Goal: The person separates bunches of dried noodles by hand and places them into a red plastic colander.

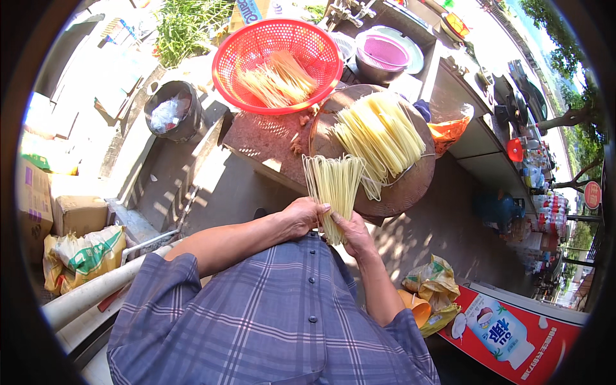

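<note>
A bundle of pale yellow noodles is held in front of my shirt by both hands. My left hand grips its left side with the thumb across the strands. On its right side my right hand pinches the lower part. Past the bundle, a larger pile of noodles lies on a round wooden board, some loops drooping near its front edge. Farther off, a red perforated plastic basket contains more noodles, lit by patchy sun.
A reddish stone slab lies under the basket. To the left stands a black bucket with plastic waste. An orange plastic bag is beside the board, and a pink basket sits near the taps. A red printed box stands at lower right.
</note>
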`<state>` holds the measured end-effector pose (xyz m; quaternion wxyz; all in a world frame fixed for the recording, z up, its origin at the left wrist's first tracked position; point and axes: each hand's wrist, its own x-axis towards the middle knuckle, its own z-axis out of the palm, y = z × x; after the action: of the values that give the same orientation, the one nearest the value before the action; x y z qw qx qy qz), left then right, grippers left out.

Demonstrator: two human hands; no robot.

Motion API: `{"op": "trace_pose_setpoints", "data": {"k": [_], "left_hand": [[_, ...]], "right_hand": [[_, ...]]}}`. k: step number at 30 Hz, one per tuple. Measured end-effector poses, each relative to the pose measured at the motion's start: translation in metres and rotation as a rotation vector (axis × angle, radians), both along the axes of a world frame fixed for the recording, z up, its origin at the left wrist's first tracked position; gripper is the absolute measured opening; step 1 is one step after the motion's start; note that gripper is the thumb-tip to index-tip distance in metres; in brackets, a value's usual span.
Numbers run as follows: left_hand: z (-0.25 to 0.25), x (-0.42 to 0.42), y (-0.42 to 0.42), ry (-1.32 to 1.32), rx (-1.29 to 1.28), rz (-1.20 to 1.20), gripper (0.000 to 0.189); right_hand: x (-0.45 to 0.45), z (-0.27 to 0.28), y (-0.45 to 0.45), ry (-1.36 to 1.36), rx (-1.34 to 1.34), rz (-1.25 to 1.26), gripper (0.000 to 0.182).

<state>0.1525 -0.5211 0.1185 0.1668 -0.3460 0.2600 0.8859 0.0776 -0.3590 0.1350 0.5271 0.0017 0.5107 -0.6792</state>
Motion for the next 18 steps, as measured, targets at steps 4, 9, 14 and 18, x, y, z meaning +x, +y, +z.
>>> {"op": "trace_pose_setpoints", "data": {"k": [4, 9, 14, 18], "left_hand": [[0.048, 0.006, -0.002, 0.292, 0.026, 0.050, 0.046], [0.053, 0.006, 0.004, 0.367, -0.015, 0.014, 0.056], [0.053, 0.007, -0.013, 0.288, 0.136, 0.107, 0.048], [0.053, 0.002, -0.019, 0.364, 0.117, 0.054, 0.048]], "right_hand": [[0.012, 0.030, -0.013, 0.420, 0.134, 0.054, 0.033], [0.046, 0.061, -0.026, 1.427, 0.583, 0.309, 0.057], [0.043, 0.108, -0.024, 1.477, 0.435, 0.397, 0.067], [0.013, 0.103, -0.012, 1.236, 0.304, 0.107, 0.047]]}}
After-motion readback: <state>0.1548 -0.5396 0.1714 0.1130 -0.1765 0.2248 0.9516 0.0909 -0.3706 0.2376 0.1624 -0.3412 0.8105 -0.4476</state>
